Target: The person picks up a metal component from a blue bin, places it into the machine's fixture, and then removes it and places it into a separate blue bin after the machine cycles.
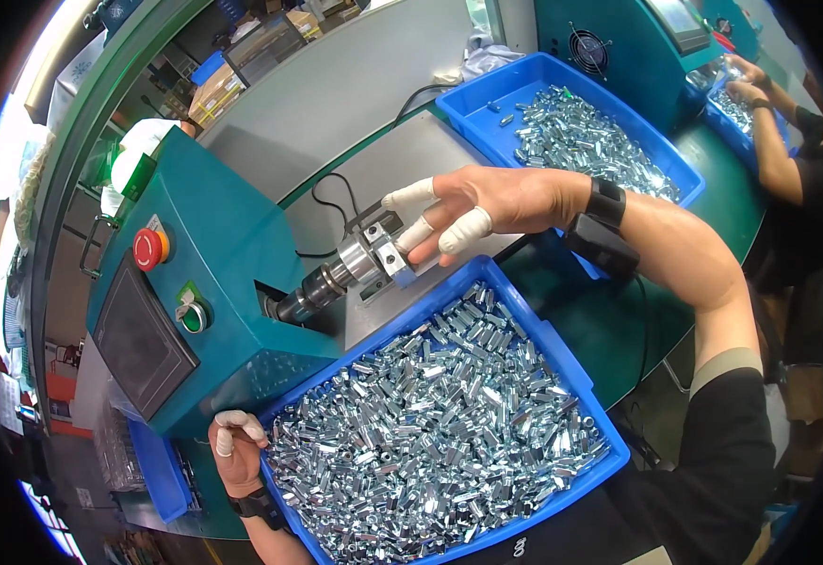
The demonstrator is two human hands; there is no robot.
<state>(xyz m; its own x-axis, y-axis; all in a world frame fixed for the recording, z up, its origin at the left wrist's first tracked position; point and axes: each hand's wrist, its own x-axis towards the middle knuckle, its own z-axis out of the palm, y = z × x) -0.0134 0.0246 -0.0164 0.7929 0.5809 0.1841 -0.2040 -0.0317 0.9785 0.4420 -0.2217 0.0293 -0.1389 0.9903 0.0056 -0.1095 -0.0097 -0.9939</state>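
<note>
My right hand reaches across from the right, its fingers spread and several tips wrapped in white covers. Its lower fingertips are at the front end of a metal chuck on the teal machine; whether they touch it I cannot tell. No part shows between those fingers. At the left side of a large blue tray, my left hand is curled, its covered fingertips bent inward. What it holds, if anything, is hidden. Small shiny hexagonal metal sleeves fill this tray.
A second blue tray with similar metal parts stands at the back right. The machine carries a red stop button, a green button and a dark screen. Another person's hands work at a tray farther right.
</note>
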